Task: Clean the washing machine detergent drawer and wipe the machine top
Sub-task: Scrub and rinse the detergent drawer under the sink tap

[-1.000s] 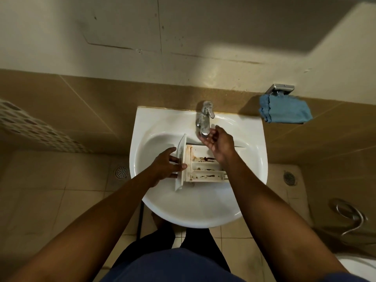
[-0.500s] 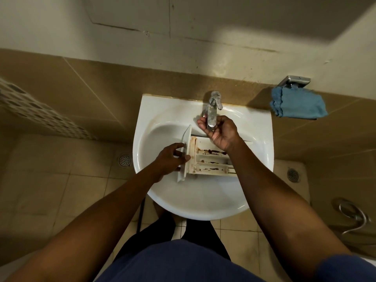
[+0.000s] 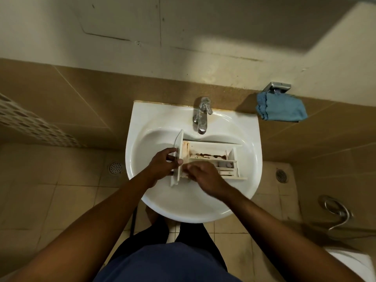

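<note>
The detergent drawer [image 3: 206, 149] lies in the bowl of a white washbasin [image 3: 183, 206], open side up, held between the two hands. The left hand [image 3: 162, 164] grips the drawer's front panel, with its fingers curled over the outer face and its thumb against the inner edge. The panel stands on edge, slightly tilted. Just to the right of that thumb, the right hand [image 3: 204, 177] lies over the near corner of the drawer with its fingers bent down toward the compartments. It is blurred, so I cannot tell whether it is grasping anything. Past the right hand's knuckles, the far compartment shows dark brown stains along its divider. A chrome tap [image 3: 201, 117] stands beyond both hands, with its spout above the drawer's far wall. Farther off to the right of the right hand, a blue cloth [image 3: 281, 108] hangs from a chrome wall holder [image 3: 278, 87]. One floor drain [image 3: 115, 167] sits left of the left hand, and another [image 3: 282, 175] sits right of the right hand, both on the tiled floor
</note>
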